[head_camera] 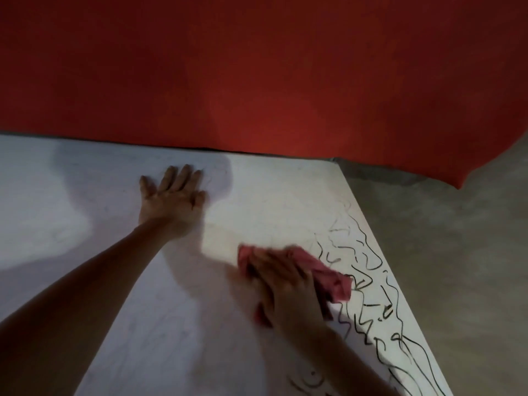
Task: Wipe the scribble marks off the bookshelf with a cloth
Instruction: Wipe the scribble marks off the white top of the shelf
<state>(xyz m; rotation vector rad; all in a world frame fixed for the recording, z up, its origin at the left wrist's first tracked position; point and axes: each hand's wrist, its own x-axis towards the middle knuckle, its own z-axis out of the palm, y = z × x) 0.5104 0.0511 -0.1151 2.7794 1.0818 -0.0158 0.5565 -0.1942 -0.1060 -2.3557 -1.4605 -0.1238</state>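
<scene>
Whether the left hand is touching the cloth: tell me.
Apart. Head view shows bare shelf between the left hand and the cloth under the right hand.

Right hand (285,290) is blurred, finger outlines smeared; can't tell whether it grips the cloth (334,281) or just presses flat on it. The cloth is blurred too, its middle hidden under that hand. Scribble marks (371,284) by the cloth's edge are partly covered, and they run off the bottom edge. Bookshelf (271,195) top is cut off left and bottom. Both forearms leave the frame low. Faint grey traces in the shadowed part are too weak to read.
</scene>
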